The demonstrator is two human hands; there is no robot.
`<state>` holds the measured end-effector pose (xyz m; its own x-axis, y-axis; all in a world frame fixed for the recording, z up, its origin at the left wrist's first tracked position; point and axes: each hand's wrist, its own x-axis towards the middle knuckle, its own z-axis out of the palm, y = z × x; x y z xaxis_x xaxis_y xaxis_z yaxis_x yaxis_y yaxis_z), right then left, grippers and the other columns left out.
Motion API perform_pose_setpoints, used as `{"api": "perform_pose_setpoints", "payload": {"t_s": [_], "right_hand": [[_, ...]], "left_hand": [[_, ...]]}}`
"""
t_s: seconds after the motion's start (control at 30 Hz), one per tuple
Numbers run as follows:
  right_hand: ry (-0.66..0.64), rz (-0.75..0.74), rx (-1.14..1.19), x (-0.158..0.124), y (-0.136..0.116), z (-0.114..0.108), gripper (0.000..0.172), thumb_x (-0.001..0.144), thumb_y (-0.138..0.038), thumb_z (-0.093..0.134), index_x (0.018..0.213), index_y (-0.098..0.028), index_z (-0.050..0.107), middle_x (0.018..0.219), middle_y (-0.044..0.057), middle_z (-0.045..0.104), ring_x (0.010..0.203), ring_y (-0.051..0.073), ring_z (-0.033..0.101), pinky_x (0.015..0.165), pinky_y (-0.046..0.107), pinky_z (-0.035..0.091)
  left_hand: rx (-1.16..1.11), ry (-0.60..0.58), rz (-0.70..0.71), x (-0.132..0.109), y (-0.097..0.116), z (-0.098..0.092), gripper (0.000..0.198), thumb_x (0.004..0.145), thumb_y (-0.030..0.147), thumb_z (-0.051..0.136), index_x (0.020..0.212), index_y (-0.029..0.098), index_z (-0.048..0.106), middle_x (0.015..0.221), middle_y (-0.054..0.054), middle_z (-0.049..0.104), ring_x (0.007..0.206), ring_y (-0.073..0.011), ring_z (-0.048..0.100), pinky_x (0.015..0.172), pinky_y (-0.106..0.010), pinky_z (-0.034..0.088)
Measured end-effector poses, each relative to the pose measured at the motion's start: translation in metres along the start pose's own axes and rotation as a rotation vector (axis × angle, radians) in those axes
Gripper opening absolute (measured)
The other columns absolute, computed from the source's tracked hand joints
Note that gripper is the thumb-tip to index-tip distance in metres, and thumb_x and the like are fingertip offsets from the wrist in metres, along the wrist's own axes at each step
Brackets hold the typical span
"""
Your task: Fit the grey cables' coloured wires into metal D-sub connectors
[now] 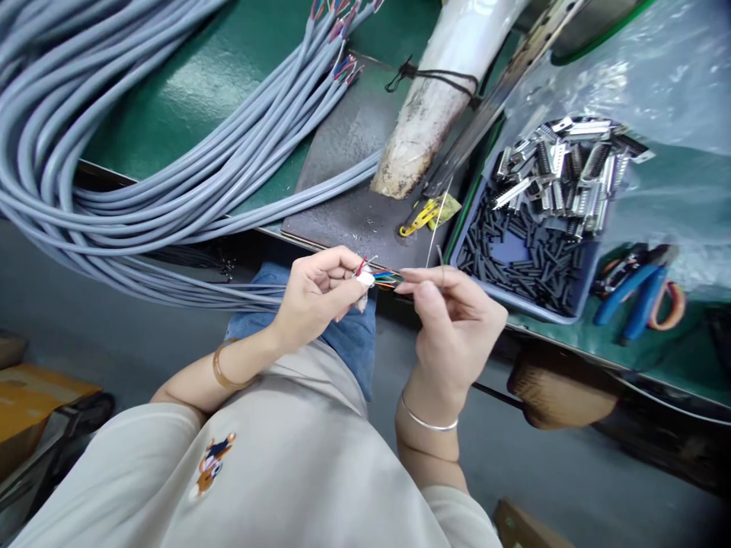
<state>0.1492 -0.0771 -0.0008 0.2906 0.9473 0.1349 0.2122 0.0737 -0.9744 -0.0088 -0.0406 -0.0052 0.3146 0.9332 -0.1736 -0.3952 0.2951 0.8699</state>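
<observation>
Near the bench edge my left hand [323,293] is closed around the stripped end of a grey cable, with a white wrap or fingertip cover at its thumb. Thin coloured wires [384,279], among them blue, green and orange, fan out from it to the right; a red one sticks up. My right hand [454,316] is pinched at the tips of these wires; what lies between its fingers is too small to make out. A thin pale strand [437,228] runs down to the right fingers from above. More grey cables [251,297] trail left from the left hand.
A large bundle of grey cables [188,202] covers the left bench. A stained white tube [434,99] and yellow clip [419,219] are ahead. Right, a blue bin [534,308] holds metal connectors [571,164] and black sleeves [525,259], beside blue-handled pliers [643,301].
</observation>
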Motion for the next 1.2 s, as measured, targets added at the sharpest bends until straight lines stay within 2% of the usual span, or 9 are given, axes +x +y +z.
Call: {"api": "perform_pose_setpoints", "payload": {"t_s": [0.1,0.2,0.4,0.5,0.67,0.77,0.9,1.0,1.2], "right_hand": [[-0.096,0.022,-0.022,-0.003,0.000,0.003,0.014,0.088,-0.036,0.076,0.099,-0.027,0.079,0.082,0.000,0.069,0.056,0.007,0.052,0.046,0.023,0.033],[-0.102,0.024,-0.036,-0.004,0.000,0.007,0.009,0.089,-0.032,0.075,0.088,-0.024,0.076,0.075,-0.002,0.064,0.054,0.007,0.046,0.049,0.024,0.032],[-0.135,-0.139,-0.184,-0.009,-0.005,0.009,0.011,0.090,-0.022,0.073,0.079,-0.022,0.071,0.065,-0.006,0.058,0.050,0.005,0.033,0.050,0.026,0.027],[-0.148,-0.174,-0.190,-0.011,-0.006,0.006,0.012,0.091,-0.022,0.072,0.079,-0.022,0.072,0.066,-0.005,0.060,0.050,0.006,0.036,0.049,0.026,0.028],[0.005,-0.162,-0.069,-0.008,-0.003,0.002,0.010,0.095,-0.029,0.069,0.095,-0.026,0.079,0.070,-0.002,0.067,0.059,0.010,0.055,0.049,0.026,0.033],[-0.005,-0.193,-0.099,-0.008,-0.002,0.005,0.008,0.092,-0.026,0.072,0.096,-0.028,0.079,0.072,-0.001,0.068,0.061,0.011,0.057,0.049,0.027,0.033],[-0.078,-0.253,-0.161,-0.009,-0.004,0.010,0.015,0.088,-0.019,0.076,0.098,-0.029,0.080,0.081,-0.001,0.072,0.062,0.010,0.055,0.048,0.026,0.033],[-0.147,-0.287,-0.178,-0.008,-0.007,0.013,0.018,0.087,-0.015,0.075,0.099,-0.029,0.079,0.084,-0.001,0.073,0.056,0.007,0.047,0.046,0.025,0.031],[-0.211,-0.354,-0.182,-0.006,-0.007,0.012,0.024,0.087,-0.010,0.074,0.103,-0.028,0.078,0.085,-0.002,0.074,0.065,0.008,0.056,0.052,0.025,0.038]], "left_hand": [[-0.027,-0.013,-0.019,0.001,-0.001,-0.001,0.022,0.073,0.023,0.084,0.075,0.015,0.064,0.054,0.005,0.063,0.036,-0.0024,0.043,0.034,-0.013,0.032],[-0.016,-0.006,-0.009,-0.001,-0.002,-0.002,0.020,0.072,0.019,0.084,0.077,0.014,0.066,0.056,0.004,0.064,0.039,-0.0024,0.045,0.036,-0.012,0.035],[0.001,0.025,-0.003,-0.003,0.000,0.000,0.020,0.076,0.022,0.082,0.077,0.014,0.064,0.054,0.006,0.060,0.039,-0.0019,0.043,0.038,-0.013,0.034],[-0.052,0.006,-0.050,-0.002,0.003,-0.001,0.022,0.076,0.025,0.083,0.076,0.015,0.064,0.052,0.006,0.058,0.038,-0.0016,0.040,0.036,-0.013,0.031],[-0.237,-0.290,-0.225,0.008,-0.001,-0.021,0.029,0.075,0.033,0.084,0.069,0.015,0.063,0.051,0.002,0.059,0.035,-0.0043,0.044,0.033,-0.015,0.030],[-0.346,-0.506,-0.204,0.015,-0.012,-0.039,0.032,0.074,0.037,0.083,0.062,0.015,0.063,0.046,0.001,0.055,0.031,-0.0067,0.044,0.031,-0.018,0.030],[-0.425,-0.392,-0.249,0.017,-0.023,-0.050,0.028,0.068,0.032,0.086,0.065,0.016,0.064,0.048,0.002,0.056,0.033,-0.0064,0.045,0.031,-0.016,0.028],[-0.382,-0.405,-0.310,0.015,-0.022,-0.045,0.030,0.068,0.033,0.087,0.067,0.015,0.063,0.049,0.001,0.060,0.034,-0.0067,0.047,0.033,-0.016,0.032],[-0.335,-0.389,-0.395,0.011,-0.009,-0.033,0.032,0.066,0.028,0.086,0.065,0.014,0.057,0.052,0.000,0.064,0.031,-0.0048,0.044,0.034,-0.017,0.033]]}}
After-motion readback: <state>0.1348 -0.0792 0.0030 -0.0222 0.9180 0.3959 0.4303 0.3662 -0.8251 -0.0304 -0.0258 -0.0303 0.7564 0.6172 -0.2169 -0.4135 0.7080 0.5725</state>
